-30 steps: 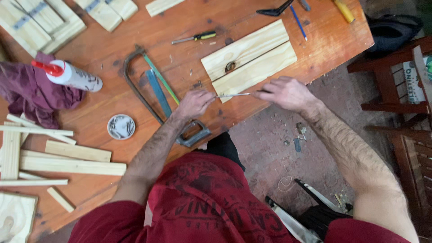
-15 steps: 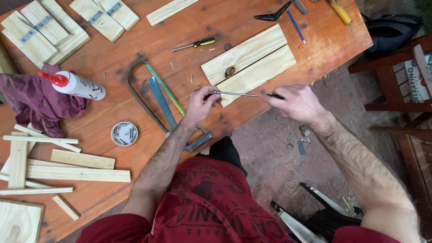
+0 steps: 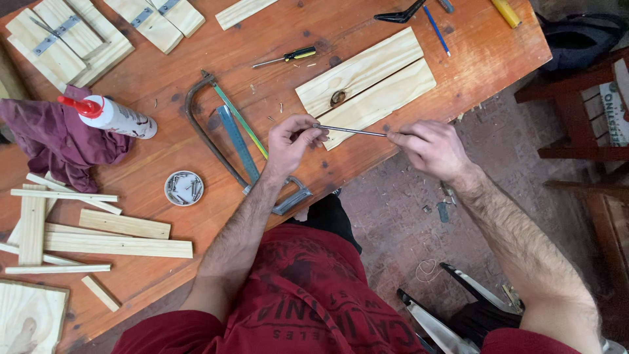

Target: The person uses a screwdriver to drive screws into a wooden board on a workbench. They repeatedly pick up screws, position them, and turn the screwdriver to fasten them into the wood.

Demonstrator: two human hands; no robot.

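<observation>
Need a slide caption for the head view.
Both hands, left and right, hold a thin metal rod over pine boards.

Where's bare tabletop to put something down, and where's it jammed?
Bare wood lies between the black-and-yellow screwdriver and the hinged pale boards, and between the round tin of screws and the white glue bottle. Crowded: the pale wooden strips at the near left corner, and around the metal hacksaw frame by the left hand.

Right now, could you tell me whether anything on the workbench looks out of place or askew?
Mostly ordinary clutter. The hacksaw's handle pokes past the table edge near the person's lap, and a purple rag lies bunched under the glue bottle. Both hands hold a thin metal rod.
</observation>
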